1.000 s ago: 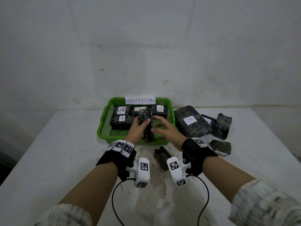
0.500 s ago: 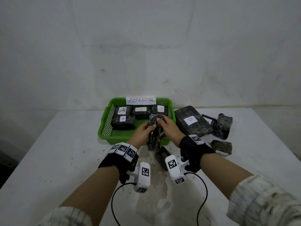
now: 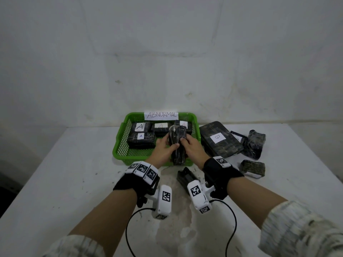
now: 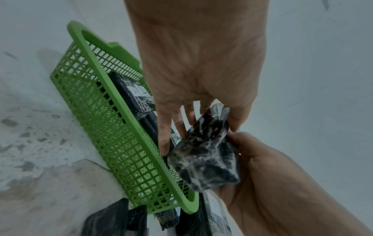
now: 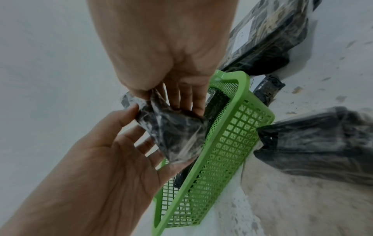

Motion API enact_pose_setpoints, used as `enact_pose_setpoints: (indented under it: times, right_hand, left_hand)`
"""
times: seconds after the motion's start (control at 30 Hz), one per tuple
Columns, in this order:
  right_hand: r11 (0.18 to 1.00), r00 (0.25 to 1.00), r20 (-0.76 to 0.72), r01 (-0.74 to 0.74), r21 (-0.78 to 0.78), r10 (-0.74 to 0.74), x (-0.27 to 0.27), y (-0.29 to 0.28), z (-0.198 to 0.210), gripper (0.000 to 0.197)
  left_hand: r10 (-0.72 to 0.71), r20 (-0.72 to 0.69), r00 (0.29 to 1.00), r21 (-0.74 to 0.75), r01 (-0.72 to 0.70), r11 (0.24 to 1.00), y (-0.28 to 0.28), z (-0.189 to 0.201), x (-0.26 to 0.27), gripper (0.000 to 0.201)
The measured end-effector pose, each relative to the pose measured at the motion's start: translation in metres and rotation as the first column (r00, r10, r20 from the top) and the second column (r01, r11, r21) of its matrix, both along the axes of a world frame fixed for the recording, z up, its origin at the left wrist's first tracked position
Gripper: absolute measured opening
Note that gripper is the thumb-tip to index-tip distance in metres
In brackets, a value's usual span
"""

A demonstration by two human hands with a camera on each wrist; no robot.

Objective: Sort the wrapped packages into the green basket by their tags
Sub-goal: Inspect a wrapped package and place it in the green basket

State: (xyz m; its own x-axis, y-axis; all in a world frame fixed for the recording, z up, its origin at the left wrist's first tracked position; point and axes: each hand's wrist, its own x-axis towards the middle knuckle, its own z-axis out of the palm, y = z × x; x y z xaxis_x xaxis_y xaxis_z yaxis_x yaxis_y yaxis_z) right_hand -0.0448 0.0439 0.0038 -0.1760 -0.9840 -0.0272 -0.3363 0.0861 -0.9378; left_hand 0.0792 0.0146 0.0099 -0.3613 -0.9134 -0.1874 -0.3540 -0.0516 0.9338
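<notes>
Both hands hold one dark plastic-wrapped package [image 3: 177, 143] upright over the front edge of the green basket [image 3: 120, 145]. My left hand [image 3: 164, 149] grips its left side, thumb in front and fingers behind. My right hand [image 3: 193, 147] grips its right side. No tag shows on this package [image 4: 203, 153] in either wrist view [image 5: 173, 132]. Inside the basket lie several wrapped packages with white "A" tags [image 3: 140, 126]. A white label reading "ABNORMAL" [image 3: 161, 115] stands on the basket's back rim.
Right of the basket lies a large flat package tagged "B" [image 3: 219, 139], with a dark bundle [image 3: 255, 143] and a small wrapped one [image 3: 252, 167] beyond it. Another dark package [image 3: 183, 178] lies on the white table [image 3: 74, 173] near my wrists.
The held package was tilted and turned between both hands while staying over the basket's front edge. Both hands shifted their hold around it.
</notes>
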Motion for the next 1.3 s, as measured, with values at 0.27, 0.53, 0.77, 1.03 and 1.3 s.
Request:
enact_pose_setpoints:
  times: [0.27, 0.53, 0.77, 1.03, 1.3]
  right_hand:
    - [0.987, 0.988, -0.009, -0.155, 0.039, 0.156, 0.002, 0.005, 0.000, 0.032]
    - [0.996, 0.994, -0.075, -0.080, -0.035, 0.077, -0.005, 0.002, -0.015, 0.027]
    - [0.985, 0.983, -0.063, -0.171, 0.009, 0.171, -0.002, 0.009, -0.005, 0.058]
    - [0.991, 0.927, 0.369, 0.021, 0.131, -0.068, -0.011, 0.012, -0.005, 0.040]
    - [0.969, 0.879, 0.475, -0.086, 0.230, -0.034, -0.007, 0.004, 0.001, 0.036]
  left_hand:
    - [0.111, -0.099, 0.989, 0.005, -0.111, 0.994, -0.020, -0.028, 0.005, 0.070]
    - [0.042, 0.014, 0.999, -0.059, -0.041, 0.997, -0.001, -0.003, 0.005, 0.062]
    - [0.221, -0.289, 0.932, 0.090, -0.203, 0.975, -0.003, -0.003, 0.006, 0.067]
    - [0.282, -0.358, 0.890, 0.222, -0.212, 0.952, -0.010, -0.006, 0.013, 0.042]
    - [0.154, -0.360, 0.920, 0.332, -0.028, 0.943, -0.001, 0.000, 0.002, 0.037]
